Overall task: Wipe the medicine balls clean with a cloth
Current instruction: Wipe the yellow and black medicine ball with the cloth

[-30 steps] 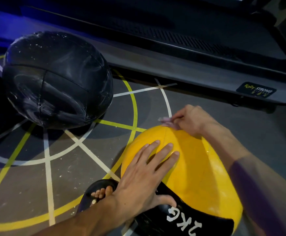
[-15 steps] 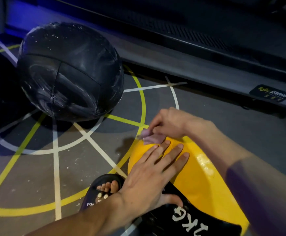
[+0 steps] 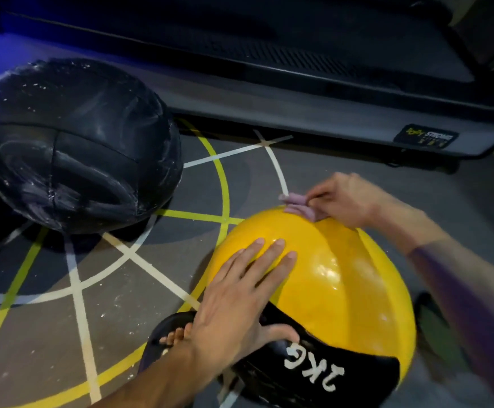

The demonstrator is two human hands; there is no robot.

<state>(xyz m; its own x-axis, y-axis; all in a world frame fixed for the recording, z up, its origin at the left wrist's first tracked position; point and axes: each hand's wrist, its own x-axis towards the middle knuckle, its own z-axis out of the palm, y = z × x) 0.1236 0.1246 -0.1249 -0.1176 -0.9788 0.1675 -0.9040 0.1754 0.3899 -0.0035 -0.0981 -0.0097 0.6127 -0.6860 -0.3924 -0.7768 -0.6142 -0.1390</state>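
As the right hand [image 3: 348,198] has swept the pinched cloth [image 3: 298,206] rightward, the flat left hand [image 3: 239,304] steadies the yellow ball [image 3: 342,284], wiping underway.

Two medicine balls and my cloth on the gym floor

The yellow ball [image 3: 337,278], glossy, with a black panel marked "1KG" in white, sits nearest me; a small crumpled lilac cloth [image 3: 298,206] rests against its far top edge. The black ball [image 3: 78,142] (bigger, streaked and flecked with white) lies well apart to the left on the painted floor lines.
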